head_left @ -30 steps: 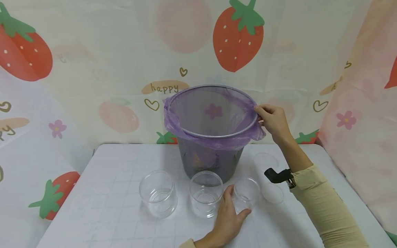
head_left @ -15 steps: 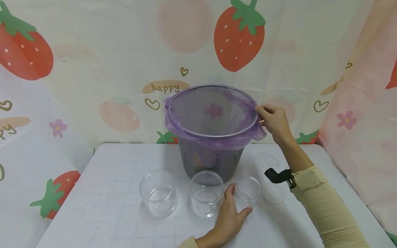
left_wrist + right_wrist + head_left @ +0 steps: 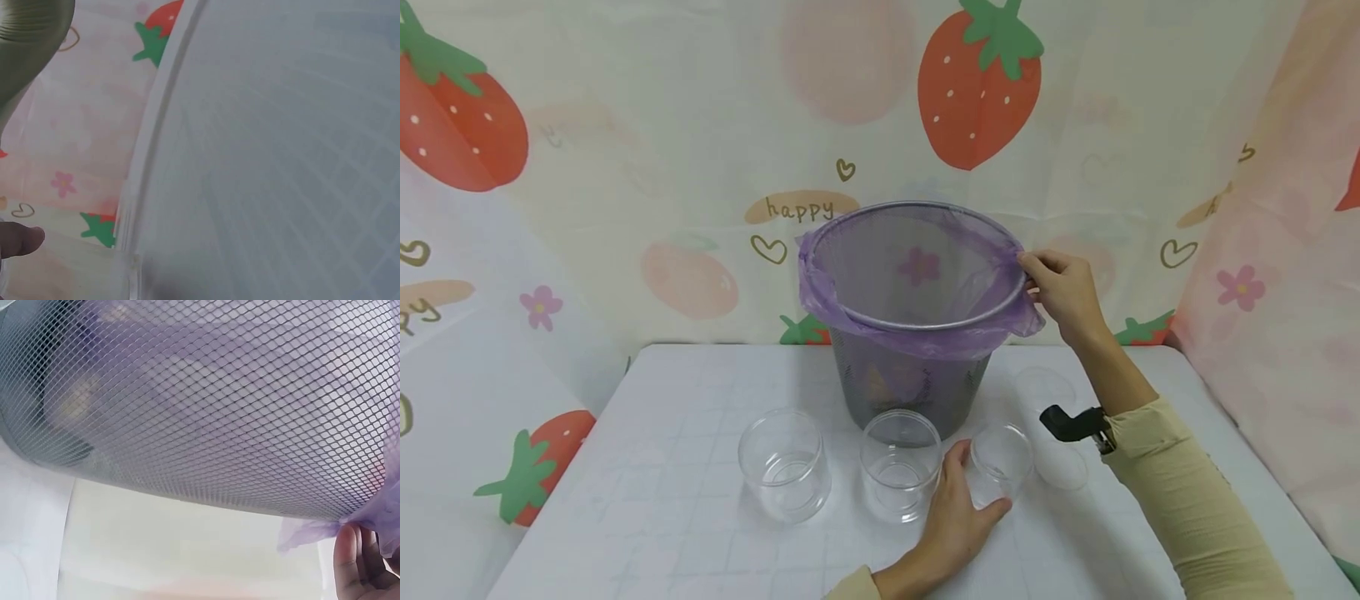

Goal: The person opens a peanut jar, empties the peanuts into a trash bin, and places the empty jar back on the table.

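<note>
A grey mesh wastebasket point(image 3: 887, 392), lined with a purple plastic bag point(image 3: 917, 342) folded over its rim, stands at the table's back middle. My right hand point(image 3: 1063, 296) pinches its rim and the bag at the right; in the right wrist view, fingertips point(image 3: 347, 553) touch the bunched purple film. In front, my left hand point(image 3: 955, 517) holds a small clear cup point(image 3: 1002, 458), fingers at its left and thumb at its near side. The left wrist view catches only the thumb and part of the clear cup point(image 3: 75, 269). Dark, unclear contents show through the basket's mesh.
Two larger clear containers stand left of my left hand: the middle container point(image 3: 900, 475) and the left container point(image 3: 784, 467). Faint clear round lids point(image 3: 1062, 467) lie right of the cup. The white table point(image 3: 685, 533) meets a strawberry-printed cloth point(image 3: 700, 125) behind.
The left hand and the small cup have shifted slightly to the right. The right hand keeps its hold on the basket's rim.
</note>
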